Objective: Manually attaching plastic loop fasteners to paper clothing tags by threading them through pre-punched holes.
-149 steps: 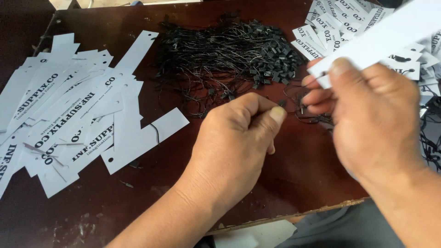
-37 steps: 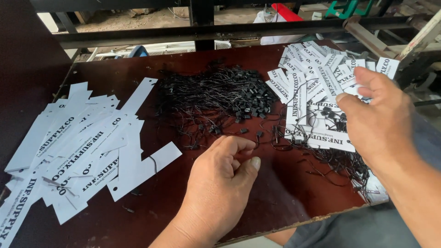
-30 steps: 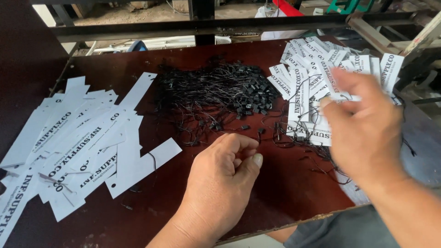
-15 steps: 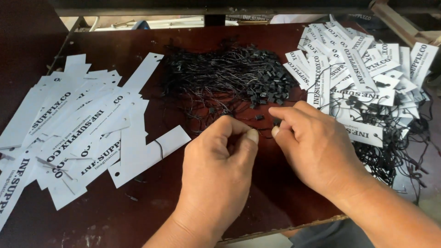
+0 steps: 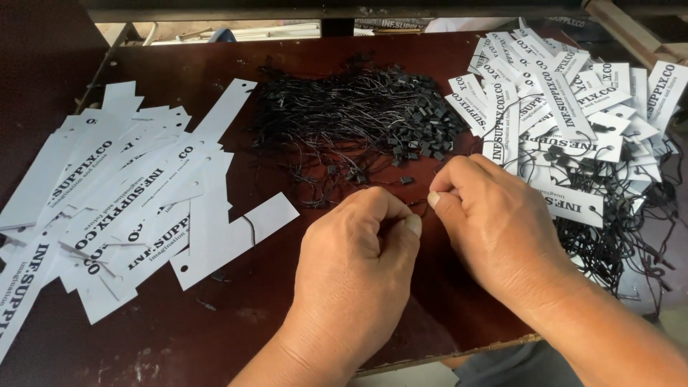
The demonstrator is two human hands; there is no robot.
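My left hand (image 5: 358, 261) and my right hand (image 5: 494, 226) meet over the front middle of a dark red-brown table (image 5: 215, 330). Their thumbs and forefingers pinch together at one spot, apparently on a thin black string that is barely visible between them. Just beyond the fingertips lies a heap of black tag strings with small black clasps (image 5: 358, 122). A pile of white paper tags without strings (image 5: 122, 208) spreads to the left. To the right lies a pile of white tags with black strings attached (image 5: 573, 115).
The table's front edge (image 5: 444, 355) runs just under my wrists. Loose black strings (image 5: 616, 244) trail from the right pile toward the table's right edge. A dark metal bar (image 5: 322, 11) crosses behind the table.
My right hand laid a strung tag on the right pile, then swung back left to meet my left hand near the string heap. The left hand stayed almost in place.
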